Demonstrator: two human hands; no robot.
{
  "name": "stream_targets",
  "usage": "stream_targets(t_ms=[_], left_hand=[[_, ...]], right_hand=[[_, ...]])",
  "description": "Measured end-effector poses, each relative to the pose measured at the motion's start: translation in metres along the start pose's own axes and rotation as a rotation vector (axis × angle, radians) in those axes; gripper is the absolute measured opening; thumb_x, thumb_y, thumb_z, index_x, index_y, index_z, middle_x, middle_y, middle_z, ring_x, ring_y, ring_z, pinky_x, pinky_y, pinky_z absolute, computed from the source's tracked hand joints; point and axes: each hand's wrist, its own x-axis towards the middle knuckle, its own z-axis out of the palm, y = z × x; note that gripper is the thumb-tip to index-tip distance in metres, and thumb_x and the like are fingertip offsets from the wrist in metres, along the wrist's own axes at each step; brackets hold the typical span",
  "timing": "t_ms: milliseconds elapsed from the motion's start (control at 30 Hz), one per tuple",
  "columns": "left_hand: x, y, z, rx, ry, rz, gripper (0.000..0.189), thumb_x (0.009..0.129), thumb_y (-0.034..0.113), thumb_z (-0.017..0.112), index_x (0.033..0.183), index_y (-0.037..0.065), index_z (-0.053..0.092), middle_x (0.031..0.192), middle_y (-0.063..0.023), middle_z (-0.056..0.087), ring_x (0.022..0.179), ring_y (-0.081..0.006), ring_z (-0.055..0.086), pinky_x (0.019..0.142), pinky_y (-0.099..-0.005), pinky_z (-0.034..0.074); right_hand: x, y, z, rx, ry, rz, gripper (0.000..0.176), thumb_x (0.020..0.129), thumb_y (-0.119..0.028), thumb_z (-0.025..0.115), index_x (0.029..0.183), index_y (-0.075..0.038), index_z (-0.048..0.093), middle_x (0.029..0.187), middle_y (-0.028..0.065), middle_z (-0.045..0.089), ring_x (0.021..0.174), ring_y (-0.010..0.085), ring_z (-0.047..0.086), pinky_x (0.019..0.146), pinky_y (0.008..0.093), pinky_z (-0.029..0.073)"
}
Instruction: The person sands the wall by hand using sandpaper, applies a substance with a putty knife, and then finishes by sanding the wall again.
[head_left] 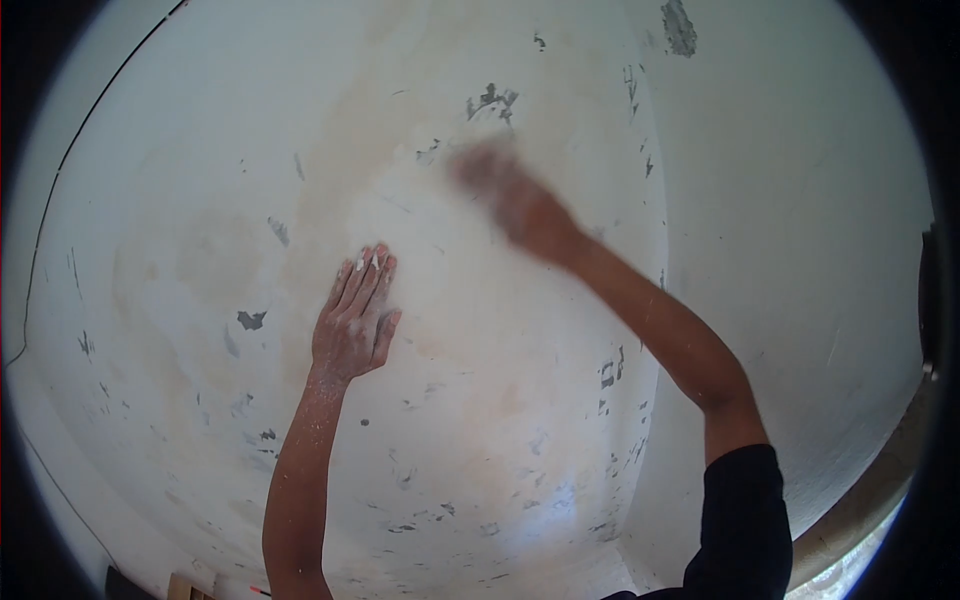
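Note:
My left hand (352,318) lies flat against the pale wall (440,330), fingers stretched upward and close together, thumb out to the right. White dust coats its back and forearm, with white flecks on the fingertips. Higher up and to the right, my right hand (515,200) is smeared by motion in front of the same wall. Its fingers blur out, so whether anything is in them does not show. Just above it are grey patches of chipped paint (490,98).
A second wall (790,250) meets this one at a corner on the right. Scattered grey chips and a bare spot (251,320) mark the surface. A dark cable (62,165) runs down the left side. Low at the left stands a brown wooden object (187,588).

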Motion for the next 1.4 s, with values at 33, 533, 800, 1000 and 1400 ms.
stream_targets(t_ms=[33,533,800,1000,1400], left_hand=[[-0.001,0.001,0.0,0.004,-0.004,-0.007,0.067,0.099,0.025,0.054,0.157,-0.006,0.039,0.163,-0.0238,0.039,0.154,-0.0384,0.033,0.127,-0.051,0.024],[0.001,0.004,-0.001,0.056,-0.006,-0.022,0.068,0.1,0.028,0.055,0.158,-0.004,0.038,0.165,-0.0212,0.037,0.155,-0.0363,0.032,0.128,-0.0506,0.024],[0.001,0.003,-0.003,0.024,-0.033,-0.014,0.07,0.099,0.028,0.054,0.156,-0.008,0.038,0.163,-0.0264,0.038,0.154,-0.0402,0.033,0.128,-0.0518,0.022],[0.0,0.006,-0.001,0.061,-0.014,-0.038,0.067,0.1,0.029,0.054,0.158,-0.003,0.04,0.165,-0.0196,0.039,0.155,-0.0335,0.033,0.128,-0.0493,0.024],[0.002,0.006,-0.007,0.032,-0.021,-0.031,0.069,0.098,0.028,0.056,0.155,-0.007,0.041,0.163,-0.0237,0.039,0.154,-0.0374,0.034,0.128,-0.0508,0.022]], right_hand=[[0.009,0.03,-0.022,0.156,0.136,0.153,0.06,0.095,0.002,0.049,0.154,-0.005,0.047,0.155,0.0167,0.051,0.141,0.0343,0.049,0.121,0.045,0.039],[0.033,0.08,-0.037,0.386,0.186,0.593,0.067,0.093,0.005,0.049,0.158,-0.008,0.042,0.162,0.0203,0.041,0.151,0.0406,0.036,0.126,0.0483,0.029],[0.083,0.125,-0.063,0.215,0.202,0.668,0.05,0.103,-0.013,0.048,0.153,-0.005,0.047,0.153,0.027,0.048,0.144,0.0441,0.042,0.117,0.0495,0.042],[0.054,0.059,-0.024,0.054,0.197,0.303,0.061,0.098,-0.005,0.049,0.159,-0.007,0.038,0.159,0.0247,0.04,0.148,0.0459,0.036,0.12,0.0516,0.038],[0.065,0.048,-0.026,0.089,0.101,0.071,0.078,0.083,0.013,0.048,0.157,-0.012,0.044,0.156,0.0195,0.047,0.144,0.0399,0.045,0.12,0.0478,0.04]])
